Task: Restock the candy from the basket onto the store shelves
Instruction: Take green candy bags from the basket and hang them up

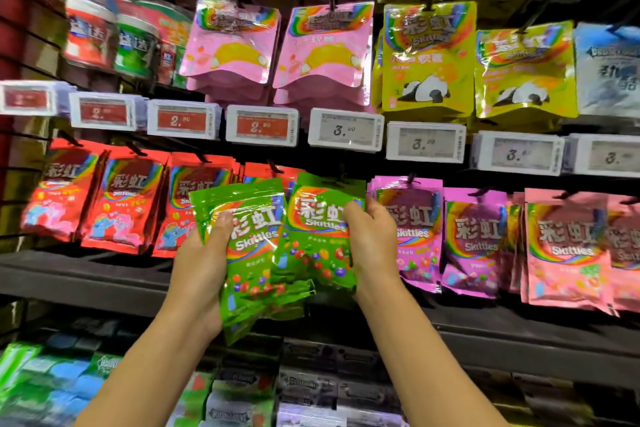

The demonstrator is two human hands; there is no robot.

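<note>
Green Skittles bags (277,246), light, soft and slippery foil, held in front of the gap between red bags (117,204) and purple bags (415,229), left hand (204,253) gripping a stack, right hand (374,239) curled round another; better taken near the top hole; basket not visible.
</note>
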